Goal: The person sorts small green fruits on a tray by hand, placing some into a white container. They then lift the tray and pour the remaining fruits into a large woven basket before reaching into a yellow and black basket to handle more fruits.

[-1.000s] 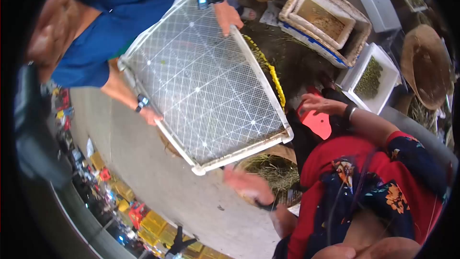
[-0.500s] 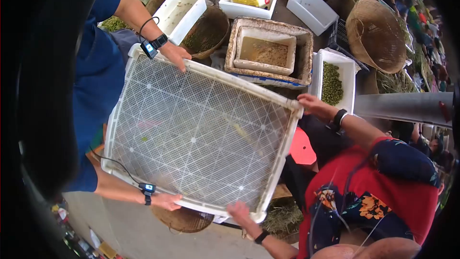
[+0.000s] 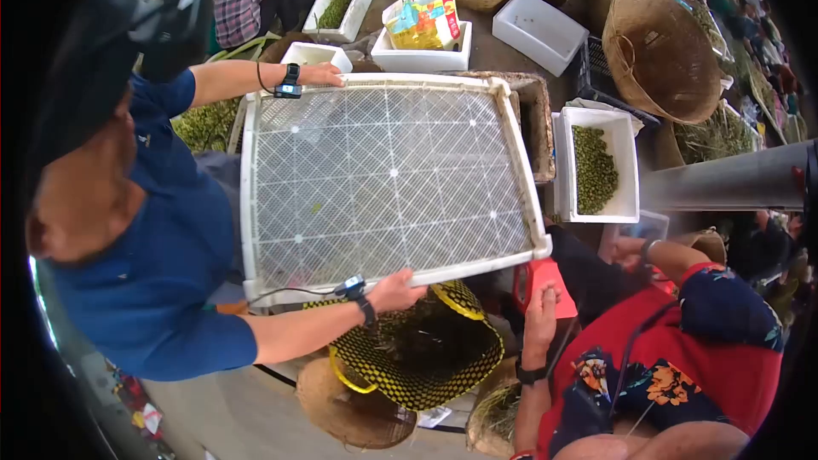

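My left hand [image 3: 539,328] is closed on the near edge of a red object [image 3: 532,279] with a flat face, low beside the tray's corner. Further right, my right hand [image 3: 629,251] lies close to a translucent container [image 3: 652,223], its fingers blurred. A white mesh tray [image 3: 394,172] with a raised rim hangs in front of me. A person in blue grips it at two sides, one hand [image 3: 319,75] on the far rim and the other [image 3: 398,291] on the near rim. A small green scrap sticks to the mesh.
A yellow-and-black woven basket [image 3: 417,349] stands below the tray, by a round wicker basket [image 3: 341,405]. White foam boxes surround us, one holding green pods [image 3: 594,169]. A large wicker basket [image 3: 660,51] and a grey pole [image 3: 724,177] are at right.
Both my hands have come off the tray, the left to the red object, the right back toward my body. The other person's tray has turned more level, uncovering the yellow-and-black basket.
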Tool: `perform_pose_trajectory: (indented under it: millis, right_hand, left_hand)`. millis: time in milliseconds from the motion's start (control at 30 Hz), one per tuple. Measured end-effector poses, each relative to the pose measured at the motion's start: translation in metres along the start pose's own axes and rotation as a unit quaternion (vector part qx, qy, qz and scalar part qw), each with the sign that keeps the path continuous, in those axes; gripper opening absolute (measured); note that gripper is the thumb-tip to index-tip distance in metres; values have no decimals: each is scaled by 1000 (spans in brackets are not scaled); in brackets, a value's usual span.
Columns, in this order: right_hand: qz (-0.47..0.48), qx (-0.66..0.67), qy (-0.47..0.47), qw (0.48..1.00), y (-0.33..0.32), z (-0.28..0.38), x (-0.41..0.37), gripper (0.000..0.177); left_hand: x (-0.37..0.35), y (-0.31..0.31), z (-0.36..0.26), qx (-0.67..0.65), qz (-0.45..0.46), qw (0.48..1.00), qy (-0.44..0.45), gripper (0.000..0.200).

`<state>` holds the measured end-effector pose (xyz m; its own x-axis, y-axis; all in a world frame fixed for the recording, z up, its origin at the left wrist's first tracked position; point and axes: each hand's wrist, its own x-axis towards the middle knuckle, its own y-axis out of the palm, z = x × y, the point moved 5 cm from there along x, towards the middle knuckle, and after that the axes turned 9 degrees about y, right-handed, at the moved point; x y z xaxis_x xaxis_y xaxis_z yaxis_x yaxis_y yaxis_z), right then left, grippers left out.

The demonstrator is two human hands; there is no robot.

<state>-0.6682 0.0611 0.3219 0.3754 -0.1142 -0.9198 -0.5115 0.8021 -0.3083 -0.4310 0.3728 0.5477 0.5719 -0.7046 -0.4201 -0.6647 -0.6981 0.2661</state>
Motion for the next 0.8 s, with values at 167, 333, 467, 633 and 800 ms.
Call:
perform_pose_trajectory:
  millis: [167,333,467,633,800]
  right_hand:
    - [263,-274,94,920,115,-26,-140,23]
    - [174,-254,179,934,129,1,-249,23]
    - [129,-235,198,943,114,28,-309,23]
    - [105,-263,178,942,68,21,-299,24]
    - [48,-291,80,952,6,68,-237,24]
  left_hand:
    - [-97,-65,-7,-8,-61,994,-91,33]
    - [-188,-141,-35,81,-129,984,-90,32]
    - [-214,-176,-71,108,-175,977,-51,33]
    - [-210,-160,-42,53,-250,960,-115,35]
    - [-256,-146,-22,-123,-346,918,-150,39]
